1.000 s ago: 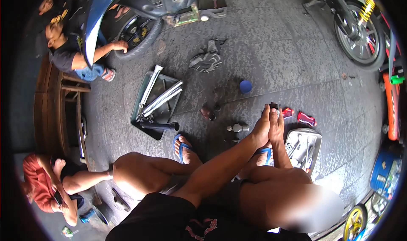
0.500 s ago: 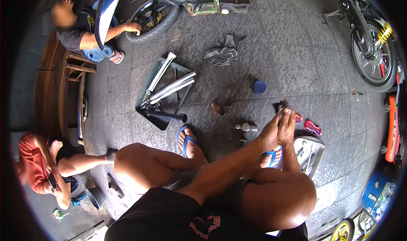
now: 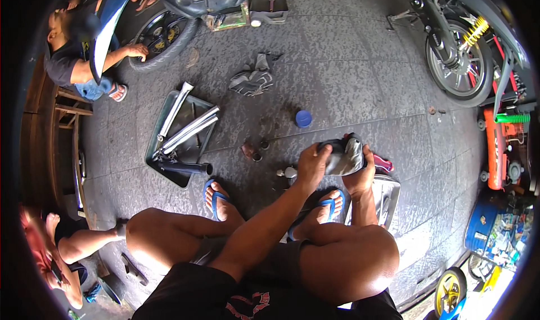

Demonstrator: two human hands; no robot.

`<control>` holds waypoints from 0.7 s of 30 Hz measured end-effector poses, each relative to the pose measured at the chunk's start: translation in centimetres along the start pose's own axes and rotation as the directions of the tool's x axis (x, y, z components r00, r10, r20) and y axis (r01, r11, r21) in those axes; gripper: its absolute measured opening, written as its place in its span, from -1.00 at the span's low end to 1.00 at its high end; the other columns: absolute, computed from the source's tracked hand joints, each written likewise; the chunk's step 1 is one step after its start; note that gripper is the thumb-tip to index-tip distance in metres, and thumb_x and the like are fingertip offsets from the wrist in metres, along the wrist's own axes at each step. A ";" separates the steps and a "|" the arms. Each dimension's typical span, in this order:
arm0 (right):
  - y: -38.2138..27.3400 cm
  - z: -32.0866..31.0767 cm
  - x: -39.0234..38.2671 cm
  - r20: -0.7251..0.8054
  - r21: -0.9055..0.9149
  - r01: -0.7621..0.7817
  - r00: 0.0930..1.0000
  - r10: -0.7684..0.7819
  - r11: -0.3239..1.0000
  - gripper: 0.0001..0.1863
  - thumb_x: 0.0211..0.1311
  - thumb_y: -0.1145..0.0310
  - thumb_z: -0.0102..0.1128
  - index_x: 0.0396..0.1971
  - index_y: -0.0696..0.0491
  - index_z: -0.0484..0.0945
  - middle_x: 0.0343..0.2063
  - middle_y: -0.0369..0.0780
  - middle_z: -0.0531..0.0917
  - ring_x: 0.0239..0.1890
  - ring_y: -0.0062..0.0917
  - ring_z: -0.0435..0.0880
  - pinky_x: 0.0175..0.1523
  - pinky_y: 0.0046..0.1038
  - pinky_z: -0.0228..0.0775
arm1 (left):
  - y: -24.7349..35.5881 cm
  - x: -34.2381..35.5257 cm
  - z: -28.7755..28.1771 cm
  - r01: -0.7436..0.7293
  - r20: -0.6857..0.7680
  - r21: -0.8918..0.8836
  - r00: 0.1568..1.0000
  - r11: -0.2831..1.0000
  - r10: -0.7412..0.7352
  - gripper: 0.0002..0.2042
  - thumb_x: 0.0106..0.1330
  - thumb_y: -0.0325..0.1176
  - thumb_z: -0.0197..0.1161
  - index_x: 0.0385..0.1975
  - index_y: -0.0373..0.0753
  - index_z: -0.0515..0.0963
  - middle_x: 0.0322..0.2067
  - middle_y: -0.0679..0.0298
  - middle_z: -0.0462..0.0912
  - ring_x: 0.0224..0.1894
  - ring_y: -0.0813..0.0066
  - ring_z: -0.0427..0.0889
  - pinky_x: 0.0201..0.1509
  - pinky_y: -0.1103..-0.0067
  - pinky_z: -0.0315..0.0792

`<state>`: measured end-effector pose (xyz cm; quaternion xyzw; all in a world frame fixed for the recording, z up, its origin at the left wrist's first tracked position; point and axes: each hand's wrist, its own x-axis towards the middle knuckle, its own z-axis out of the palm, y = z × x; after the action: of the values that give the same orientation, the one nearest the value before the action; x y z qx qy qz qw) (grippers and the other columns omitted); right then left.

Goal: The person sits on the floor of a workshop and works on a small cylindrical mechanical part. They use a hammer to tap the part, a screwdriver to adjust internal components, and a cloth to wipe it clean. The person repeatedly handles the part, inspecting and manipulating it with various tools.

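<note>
Both my hands grip a bundled dark grey and black cloth point(image 3: 343, 154) out in front of my knees, with my left hand point(image 3: 312, 163) at its left end and my right hand point(image 3: 360, 176) around its right side. Below them a metal tray point(image 3: 391, 193) is partly covered by my right arm, and a red object point(image 3: 383, 163) shows beside that hand. A metal tool point(image 3: 289, 172) and small dark parts point(image 3: 256, 151) lie left of my hands. A blue cap point(image 3: 304, 118) is farther forward. A dark tray point(image 3: 152, 137) holds chrome tubes point(image 3: 191, 130) and a black tube point(image 3: 188, 167).
One person point(image 3: 76, 67) sits beside a motorcycle wheel point(image 3: 166, 61) upper left, another point(image 3: 67, 247) lower left near a wooden bench point(image 3: 48, 145). A crumpled rag point(image 3: 250, 81) lies ahead. Another motorcycle point(image 3: 450, 55), an orange jack point(image 3: 495, 162) and a blue drum point(image 3: 478, 227) line the right.
My hands were close together around a small dark item; now they are farther apart, with a wider cloth bundle showing between them. My left hand has moved leftward and the view has shifted.
</note>
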<state>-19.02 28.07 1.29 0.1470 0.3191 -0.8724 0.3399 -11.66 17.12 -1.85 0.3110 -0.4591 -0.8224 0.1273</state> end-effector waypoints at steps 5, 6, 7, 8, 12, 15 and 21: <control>-1.4 -4.4 -0.6 -0.136 -0.017 -0.011 0.991 0.009 1.000 -0.71 0.35 0.13 0.08 -0.10 -0.01 0.58 -0.12 -0.28 0.67 -0.03 -0.43 0.61 0.19 -0.26 0.35 | 2.6 0.4 -0.2 -0.093 -0.158 0.239 0.979 0.967 0.133 -0.64 0.41 -0.11 0.19 -0.52 -0.28 0.48 -0.66 0.48 0.36 -0.52 0.72 0.24 -0.46 0.58 0.21; -1.4 -4.9 -0.6 -0.143 -0.068 -0.011 0.990 0.002 0.998 -0.60 0.34 0.05 0.08 -0.05 0.04 0.59 -0.06 -0.23 0.67 0.01 -0.38 0.61 0.22 -0.23 0.33 | 3.2 0.6 -0.5 -0.088 -0.164 0.238 0.978 0.967 0.129 -0.63 0.41 -0.12 0.19 -0.54 -0.27 0.47 -0.66 0.49 0.35 -0.52 0.72 0.22 -0.47 0.58 0.20; -1.8 -5.6 -1.1 -0.151 -0.121 0.007 0.988 -0.026 0.993 -0.57 0.32 0.02 0.10 -0.03 0.03 0.58 -0.05 -0.23 0.67 0.01 -0.38 0.61 0.21 -0.22 0.34 | 3.7 0.6 -0.6 -0.098 -0.136 0.174 0.983 0.980 0.122 -0.66 0.41 -0.17 0.20 -0.55 -0.26 0.45 -0.65 0.49 0.33 -0.51 0.72 0.21 -0.46 0.59 0.19; -1.7 -4.6 -1.9 -0.151 -0.169 0.009 0.988 -0.035 0.986 -0.55 0.30 -0.01 0.12 -0.01 0.02 0.57 -0.04 -0.24 0.67 0.01 -0.38 0.61 0.19 -0.20 0.36 | 3.7 0.6 -1.1 -0.131 -0.132 0.148 0.980 0.980 0.150 -0.67 0.40 -0.17 0.21 -0.54 -0.27 0.45 -0.64 0.48 0.35 -0.50 0.72 0.22 -0.45 0.59 0.19; -2.7 -2.1 -5.1 0.126 0.212 0.029 0.990 -0.057 0.977 -0.42 0.21 -0.11 0.22 0.08 0.00 0.53 -0.05 -0.22 0.66 0.03 -0.27 0.60 0.25 -0.11 0.35 | 4.8 -0.8 1.5 -0.162 -0.032 0.156 0.985 0.974 0.169 -0.83 0.30 -0.29 0.30 -0.30 -0.28 0.58 -0.47 0.39 0.56 -0.40 0.66 0.44 -0.30 0.62 0.37; 1.2 -10.0 -1.9 0.301 0.128 -0.097 0.952 0.055 0.987 -0.39 0.23 -0.08 0.16 0.15 0.02 0.48 0.17 -0.14 0.53 0.21 -0.25 0.48 0.36 -0.11 0.24 | 4.2 -1.2 2.7 -0.284 0.159 0.202 0.954 0.937 0.255 -0.82 0.28 -0.43 0.29 -0.14 -0.27 0.59 -0.35 0.36 0.60 -0.28 0.65 0.51 -0.17 0.61 0.42; -0.2 -7.7 -2.1 0.228 0.055 0.026 0.973 -0.038 0.998 -0.46 0.22 0.08 0.18 0.14 0.07 0.49 0.13 -0.10 0.56 0.16 -0.22 0.53 0.27 -0.09 0.35 | 4.0 -0.6 1.3 -0.221 0.068 0.267 0.975 0.938 0.210 -0.88 0.31 -0.45 0.26 -0.24 -0.34 0.56 -0.47 0.38 0.55 -0.41 0.69 0.44 -0.32 0.63 0.38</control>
<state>-17.34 34.26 -3.49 0.0488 0.2573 -0.8969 0.3564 -12.31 16.18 2.23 0.2576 -0.6016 -0.7382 0.1635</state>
